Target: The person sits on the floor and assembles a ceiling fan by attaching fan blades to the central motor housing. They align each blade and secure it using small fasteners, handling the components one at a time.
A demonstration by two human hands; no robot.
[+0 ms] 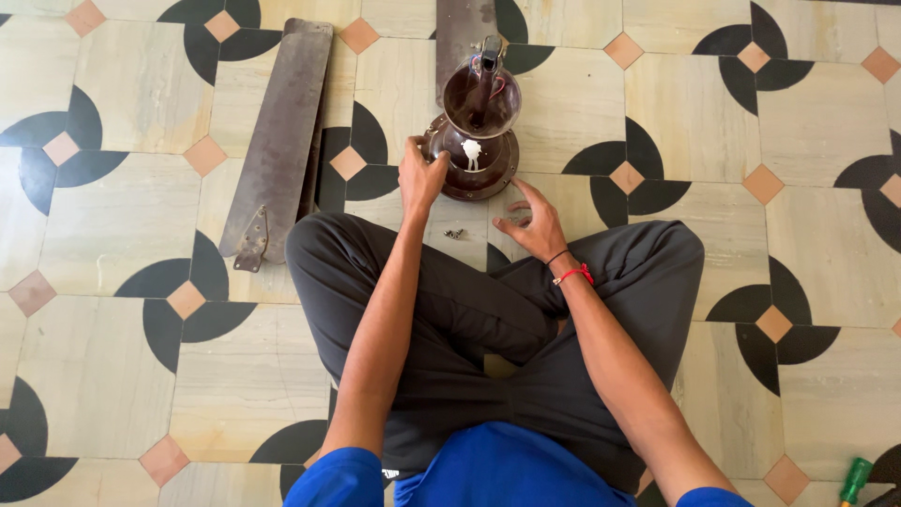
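A dark brown ceiling fan motor (477,131) with its canopy cup and rod stands on the patterned tile floor in front of my crossed legs. My left hand (420,175) grips the left rim of the motor housing. Just right of the motor, my right hand (532,222) hovers with fingers spread, holding nothing; it wears a red thread and a black band at the wrist. A few small screws (454,233) lie on the floor between my hands.
Two stacked brown fan blades (280,141) lie on the floor to the left. Another blade (458,33) lies behind the motor. A green-handled screwdriver (855,480) shows at the bottom right corner.
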